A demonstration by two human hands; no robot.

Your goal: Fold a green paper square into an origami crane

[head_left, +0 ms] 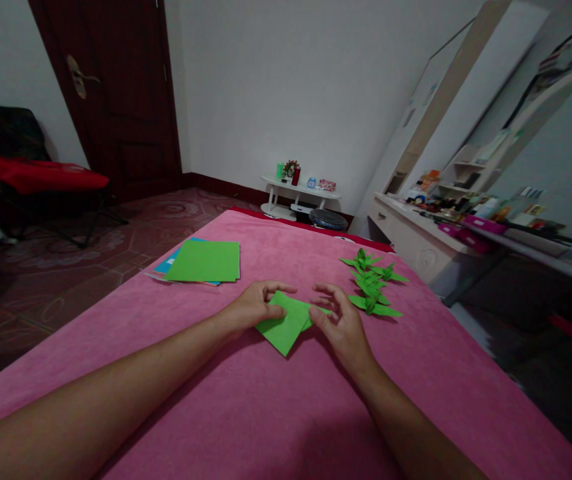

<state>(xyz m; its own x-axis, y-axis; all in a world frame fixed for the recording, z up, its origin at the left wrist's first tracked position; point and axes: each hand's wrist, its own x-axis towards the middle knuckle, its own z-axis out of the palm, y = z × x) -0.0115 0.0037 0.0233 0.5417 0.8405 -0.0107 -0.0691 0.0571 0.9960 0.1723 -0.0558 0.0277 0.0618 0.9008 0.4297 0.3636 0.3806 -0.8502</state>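
Note:
Between my two hands is a partly folded green sheet of origami paper (287, 327), its square corner pointing toward me. My left hand (256, 307) pinches its left side, thumb on top. On the right side, my right hand (339, 323) grips a folded flap with thumb and fingers. The fingers under the paper are partly hidden. Several folded green paper cranes (370, 285) lie grouped to the right of my right hand. Beyond my left hand rests a stack of green paper sheets (206, 261), with blue and other colours showing beneath.
A pink cloth (176, 413) covers the surface under my hands. At the far wall stands a small white table (300, 189) with flowers and containers. A cluttered dressing table (426, 233) runs along the right. To the left are a red chair (36, 177) and a dark door (121, 93).

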